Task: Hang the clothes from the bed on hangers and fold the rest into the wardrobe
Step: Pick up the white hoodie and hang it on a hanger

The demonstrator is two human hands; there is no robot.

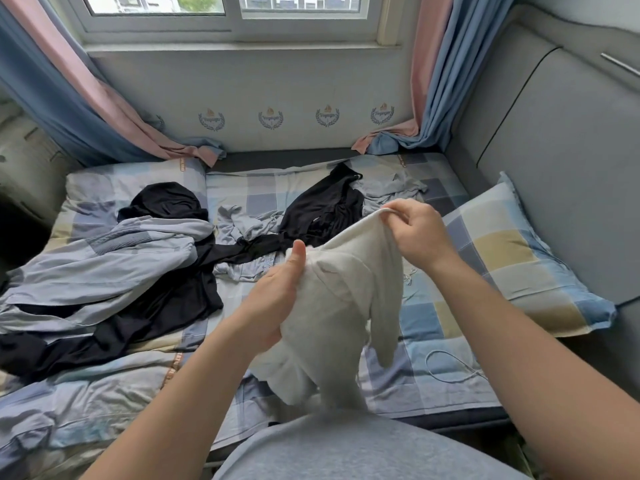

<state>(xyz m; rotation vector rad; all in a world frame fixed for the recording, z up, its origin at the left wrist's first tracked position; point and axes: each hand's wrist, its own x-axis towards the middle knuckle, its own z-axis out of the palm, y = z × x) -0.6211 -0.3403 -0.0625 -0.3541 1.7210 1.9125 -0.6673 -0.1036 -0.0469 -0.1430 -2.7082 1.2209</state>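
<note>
I hold a white garment (pixel 346 299) up above the bed (pixel 433 358). My left hand (pixel 277 299) grips its bunched middle, thumb pointing up. My right hand (pixel 415 233) pinches its upper edge, higher and to the right. The lower part of the garment hangs down toward my body. On the bed lie a light blue-grey jacket (pixel 104 265) at the left, black clothes (pixel 166 306) under and beside it, another black garment (pixel 322 209) in the middle, and a pale grey piece (pixel 388 192) at the back right.
A checked pillow (pixel 512 258) leans against the grey padded headboard (pixel 554 150) at the right. A thin white cord (pixel 446 368) lies on the sheet near the front right. Blue and pink curtains (pixel 86 109) hang down onto the bed's far corners below the window.
</note>
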